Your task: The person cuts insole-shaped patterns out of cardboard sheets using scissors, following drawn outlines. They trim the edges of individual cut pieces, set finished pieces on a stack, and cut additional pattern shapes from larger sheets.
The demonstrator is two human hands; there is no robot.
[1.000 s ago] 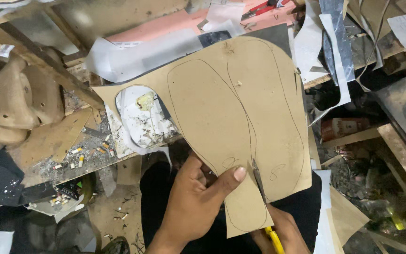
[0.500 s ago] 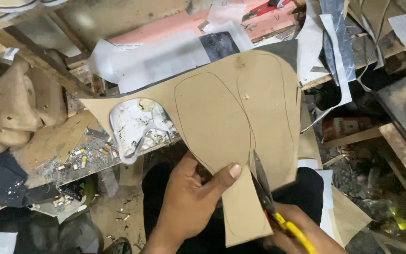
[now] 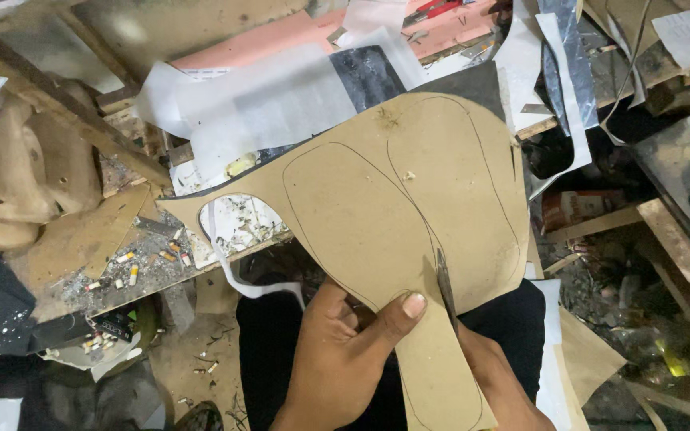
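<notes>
Cardboard sheet point(image 3: 393, 199), brown and marked with two pencilled sole outlines, is held low in the centre of the view, above the person's lap. Left hand point(image 3: 345, 359) grips its lower edge, thumb pressed flat on top, fingers beneath. Right hand point(image 3: 497, 383) lies mostly hidden under the sheet; its grip cannot be told. Scissor blades point(image 3: 445, 287) stand in a cut beside the right-hand outline. Farther off, a littered workbench point(image 3: 113, 263) carries scraps, a white paper sheet point(image 3: 265, 104) and a pink board point(image 3: 281, 36).
</notes>
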